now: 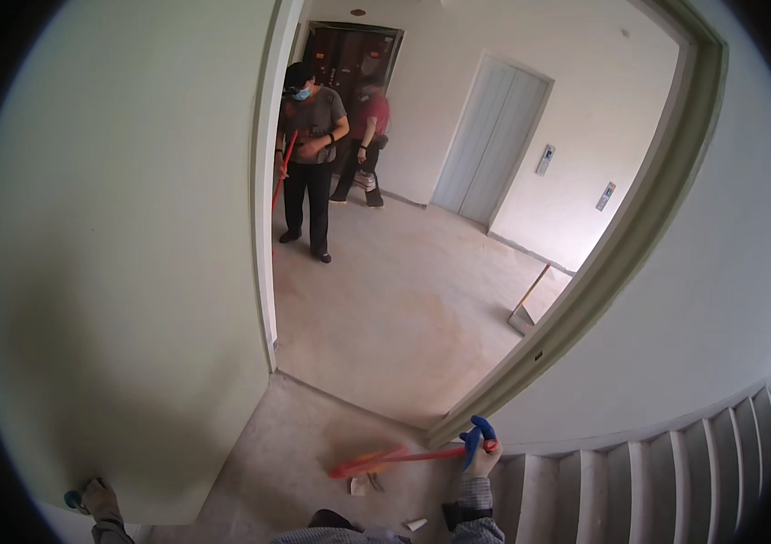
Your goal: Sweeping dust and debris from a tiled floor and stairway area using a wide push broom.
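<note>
My right hand [482,454], in a glove with blue fingers, is closed around the red handle of a broom [426,454] at the bottom centre. The broom's blurred red head [368,462] is low over the concrete floor, beside small pieces of debris [359,485]. A small white piece [416,524] lies nearer to me. At the lower left, my left hand [100,500] is at the edge of a pale green door [120,306], by a rounded teal thing [73,500]; its fingers are partly hidden, so its grip is unclear.
Beyond the door frame [630,272], a masked person [310,149] holds a red pole, and another person [370,136] stands behind, by a dark door. A long-handled dustpan [524,316] stands near the elevator [490,139]. Stairs [589,489] run along the wall at the lower right.
</note>
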`<state>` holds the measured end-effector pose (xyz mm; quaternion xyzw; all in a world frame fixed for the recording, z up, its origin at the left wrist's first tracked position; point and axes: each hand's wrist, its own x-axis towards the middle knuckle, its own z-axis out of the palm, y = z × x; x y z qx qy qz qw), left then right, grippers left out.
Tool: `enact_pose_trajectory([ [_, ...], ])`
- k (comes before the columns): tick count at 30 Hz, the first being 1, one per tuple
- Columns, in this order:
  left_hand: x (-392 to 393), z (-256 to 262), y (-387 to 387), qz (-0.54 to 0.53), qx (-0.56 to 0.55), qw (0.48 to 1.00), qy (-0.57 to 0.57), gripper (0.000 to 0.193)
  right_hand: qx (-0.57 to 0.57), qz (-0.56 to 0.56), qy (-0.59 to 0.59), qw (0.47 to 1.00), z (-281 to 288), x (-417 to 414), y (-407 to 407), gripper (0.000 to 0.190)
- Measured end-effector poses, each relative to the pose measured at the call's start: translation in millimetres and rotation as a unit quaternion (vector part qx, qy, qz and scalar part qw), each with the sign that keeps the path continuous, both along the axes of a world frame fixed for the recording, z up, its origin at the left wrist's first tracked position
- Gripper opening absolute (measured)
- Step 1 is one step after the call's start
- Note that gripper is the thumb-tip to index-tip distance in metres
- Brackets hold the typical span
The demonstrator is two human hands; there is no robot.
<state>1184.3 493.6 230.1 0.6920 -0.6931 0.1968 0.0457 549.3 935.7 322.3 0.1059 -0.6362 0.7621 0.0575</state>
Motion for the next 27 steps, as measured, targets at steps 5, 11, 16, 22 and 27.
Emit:
enact_pose_trajectory([
  [5, 8, -3, -21, 0.0, -0.001, 1.0, -0.016, 0.027, -0.018, -0.04, 0.021, 0.999, -6, -2, -17, 0.024],
  [11, 38, -19, -54, -0.068, -0.043, 0.996, -0.022, 0.026, -0.008, -0.072, 0.04, 0.997, 1, 8, -18, 0.025],
  [16, 24, 8, -70, -0.075, -0.02, 0.996, -0.05, 0.028, -0.013, -0.099, 0.018, 0.995, 3, 16, -6, 0.024],
  [22, 48, -4, -100, -0.042, -0.007, 0.998, -0.055, 0.03, 0.003, -0.121, 0.019, 0.992, -4, 30, -4, 0.026],
  [27, 41, 17, -92, -0.044, 0.088, 0.993, -0.069, 0.028, -0.013, -0.103, 0.023, 0.994, -3, 31, 0, 0.027],
])
